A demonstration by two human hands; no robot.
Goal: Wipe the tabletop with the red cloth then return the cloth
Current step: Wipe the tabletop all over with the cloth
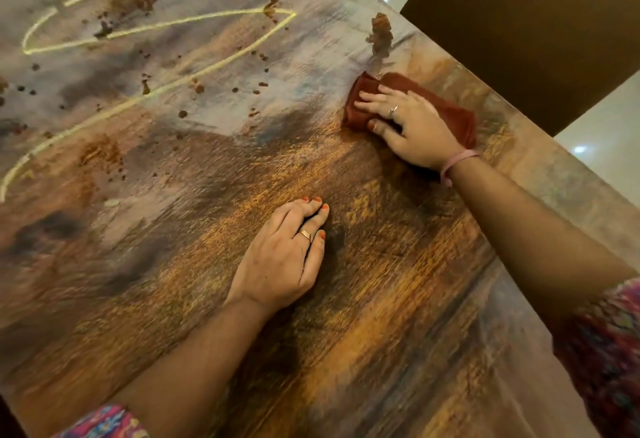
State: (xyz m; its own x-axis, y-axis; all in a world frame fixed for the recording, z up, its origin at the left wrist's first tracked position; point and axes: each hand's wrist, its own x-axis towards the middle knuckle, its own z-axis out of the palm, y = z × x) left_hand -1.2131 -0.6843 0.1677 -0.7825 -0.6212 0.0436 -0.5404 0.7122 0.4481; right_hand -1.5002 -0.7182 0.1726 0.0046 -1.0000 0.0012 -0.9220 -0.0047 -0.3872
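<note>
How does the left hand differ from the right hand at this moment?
The right hand presses on the red cloth near the table's edge; the left hand lies on the bare tabletop. Only the right wrist has a pink band. Both wear a ring.

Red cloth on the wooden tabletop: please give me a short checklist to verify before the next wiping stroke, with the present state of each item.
1. Folded red cloth lies flat on the brown wooden tabletop: ok.
2. Right hand presses on the cloth with spread fingers: ok.
3. Left hand rests flat on the tabletop, steadying: ok.
4. Brown crumbs and smears just beyond the cloth are cleared: not ok.
5. Thin yellow squiggly line across the far tabletop is wiped away: not ok.
6. Cloth is clean underneath: cannot tell.
</note>
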